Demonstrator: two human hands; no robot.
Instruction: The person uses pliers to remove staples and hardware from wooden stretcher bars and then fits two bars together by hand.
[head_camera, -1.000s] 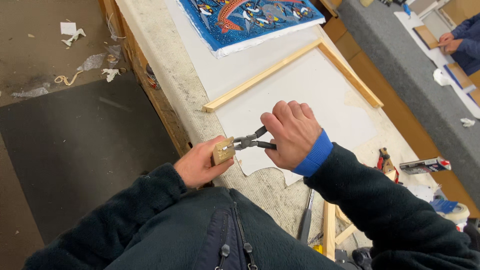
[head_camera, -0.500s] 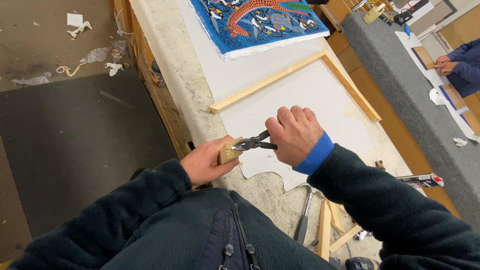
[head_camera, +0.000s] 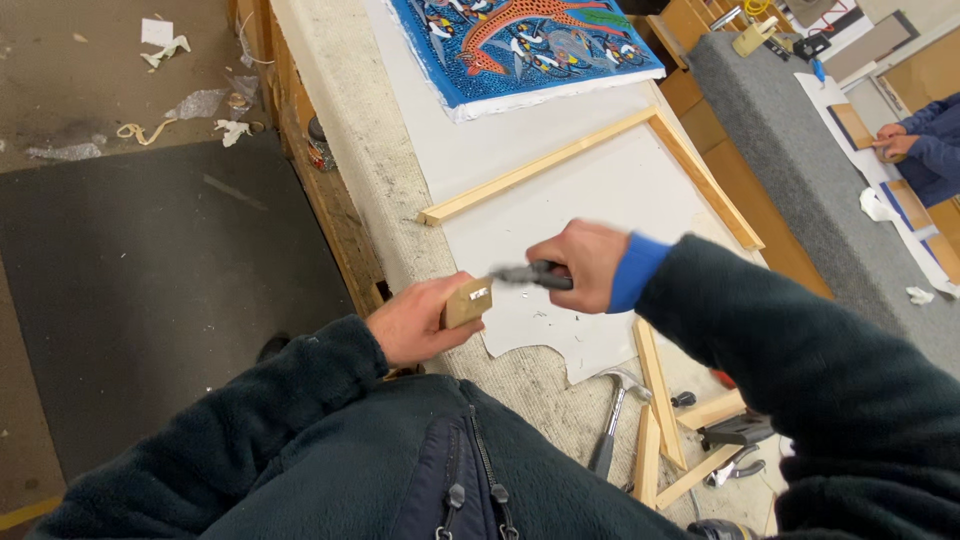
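Head view is showing my left hand (head_camera: 415, 322) gripping a small pale wooden block (head_camera: 467, 302) just off the near edge of the speckled grey workbench (head_camera: 345, 120). My right hand (head_camera: 583, 264) is closing around dark metal pliers (head_camera: 530, 275), their tip touching the block. Beyond them a white sheet (head_camera: 610, 190) is lying inside a pale wooden frame (head_camera: 540, 165), open floor to the left.

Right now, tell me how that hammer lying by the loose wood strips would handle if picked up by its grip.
The hammer would probably feel head-heavy: its metal claw head sits at the far end of a slim handle. It looks stiff, unlikely to flex. Lying flat on the rough bench top, it seems unlikely to roll.
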